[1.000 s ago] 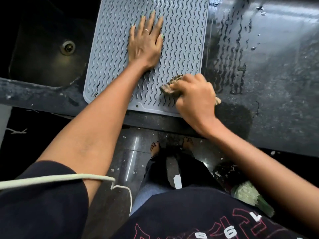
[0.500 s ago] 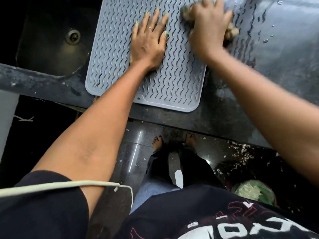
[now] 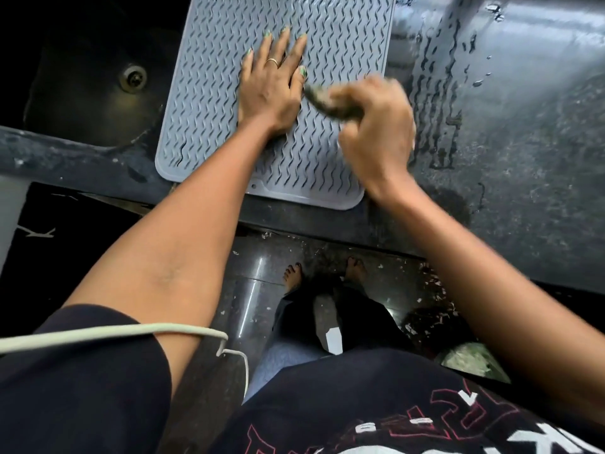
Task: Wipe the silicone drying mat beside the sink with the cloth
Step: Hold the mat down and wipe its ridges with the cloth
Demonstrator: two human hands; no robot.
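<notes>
A grey silicone drying mat (image 3: 209,103) with wavy ridges lies on the dark counter, right of the sink. My left hand (image 3: 271,83) presses flat on the mat's middle, fingers straight and spread. My right hand (image 3: 376,126) grips a bunched, dark, damp cloth (image 3: 324,101) against the mat's right half, just right of my left thumb. Most of the cloth is hidden under my curled fingers, and the hand is blurred by motion.
A dark sink (image 3: 91,86) with a round drain (image 3: 133,78) sits left of the mat. The wet counter (image 3: 510,132) carries streaks and drops to the right. Below the counter edge are my bare feet on a littered floor. A white cable (image 3: 114,334) crosses my left sleeve.
My right hand swept the cloth from the mat's near right corner up to its far right, and has now come back toward the middle. My left hand stayed pressed flat.
</notes>
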